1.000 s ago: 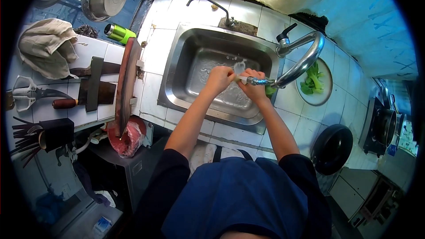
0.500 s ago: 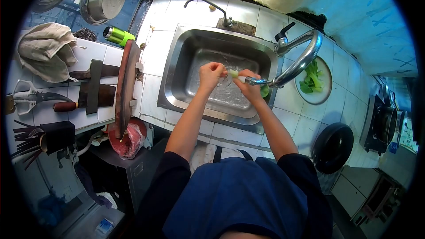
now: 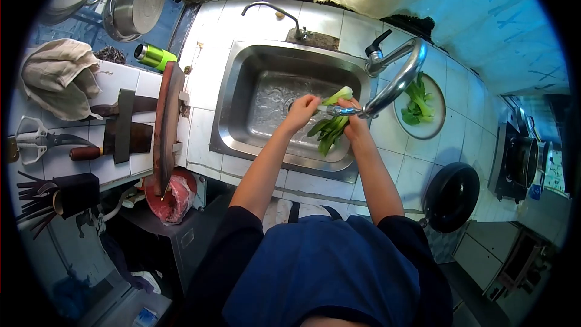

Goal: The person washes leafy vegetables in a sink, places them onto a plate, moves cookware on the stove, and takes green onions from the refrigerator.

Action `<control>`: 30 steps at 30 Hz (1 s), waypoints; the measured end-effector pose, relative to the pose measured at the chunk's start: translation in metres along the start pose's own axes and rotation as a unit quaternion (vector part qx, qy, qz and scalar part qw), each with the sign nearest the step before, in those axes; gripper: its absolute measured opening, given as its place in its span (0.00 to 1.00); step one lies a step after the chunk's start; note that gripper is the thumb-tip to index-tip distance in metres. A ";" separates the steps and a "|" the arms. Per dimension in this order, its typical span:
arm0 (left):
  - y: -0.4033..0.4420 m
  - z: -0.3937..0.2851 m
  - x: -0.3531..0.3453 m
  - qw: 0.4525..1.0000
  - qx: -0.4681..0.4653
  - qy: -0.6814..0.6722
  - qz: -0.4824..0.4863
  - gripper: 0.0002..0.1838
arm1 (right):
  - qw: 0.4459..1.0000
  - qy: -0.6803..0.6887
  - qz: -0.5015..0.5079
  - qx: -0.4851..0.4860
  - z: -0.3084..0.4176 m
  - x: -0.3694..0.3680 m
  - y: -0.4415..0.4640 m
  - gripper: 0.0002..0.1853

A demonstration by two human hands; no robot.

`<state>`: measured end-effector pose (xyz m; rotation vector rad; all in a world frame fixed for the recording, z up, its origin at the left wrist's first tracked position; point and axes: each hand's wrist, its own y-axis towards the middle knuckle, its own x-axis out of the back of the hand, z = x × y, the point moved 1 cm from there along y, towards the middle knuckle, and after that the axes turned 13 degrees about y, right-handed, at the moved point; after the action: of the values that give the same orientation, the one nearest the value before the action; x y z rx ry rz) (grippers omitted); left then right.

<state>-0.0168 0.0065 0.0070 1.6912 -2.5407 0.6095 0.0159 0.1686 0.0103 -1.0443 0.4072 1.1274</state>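
Over the sink (image 3: 284, 164): leafy vegetable (image 3: 332, 128) secured in the right hand (image 3: 357, 125)

Nearest the camera, both forearms (image 3: 261, 166) extend forward from a blue garment (image 3: 321, 266). The right hand is closed around the leafy vegetable, fingers curled about it; the spout tip (image 3: 338, 111) hides part of this grip. The left hand (image 3: 299, 112) has its fingertips drawn together just beside the stalk; whether they touch or pinch anything is not discernible.

Orientation: the leafy vegetable lies above the basin, between the two hands, on the left side of the right palm, which is the nearer hand. Its long axis runs roughly fore and aft. The pale base points away from the body, slanting right; the dark leaves point toward the body, slanting left. The spout tip crosses its middle.

Below, rippled water (image 3: 272, 94) covers the basin floor. Right of the basin, the curved faucet (image 3: 419, 60) arches over the counter; beyond it, a plate (image 3: 425, 132) bears more greens (image 3: 417, 106). Behind the far rim stands a thin faucet (image 3: 296, 22).
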 end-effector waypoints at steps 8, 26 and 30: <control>-0.009 -0.023 0.008 0.994 0.015 -0.059 0.091 0.07 | 0.993 -0.116 0.030 -0.016 0.003 -0.002 -0.010 0.14; -0.010 0.016 0.019 0.998 0.055 0.003 -0.035 0.05 | 0.922 0.225 -0.270 0.161 0.149 0.078 -0.047 0.13; -0.006 0.009 0.008 0.997 0.079 -0.013 -0.016 0.05 | 0.966 0.184 -0.179 0.018 0.093 0.047 -0.039 0.14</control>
<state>-0.0124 -0.0053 0.0021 1.7942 -2.5401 0.8096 0.0500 0.2701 0.0400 -1.2415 0.5064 0.6014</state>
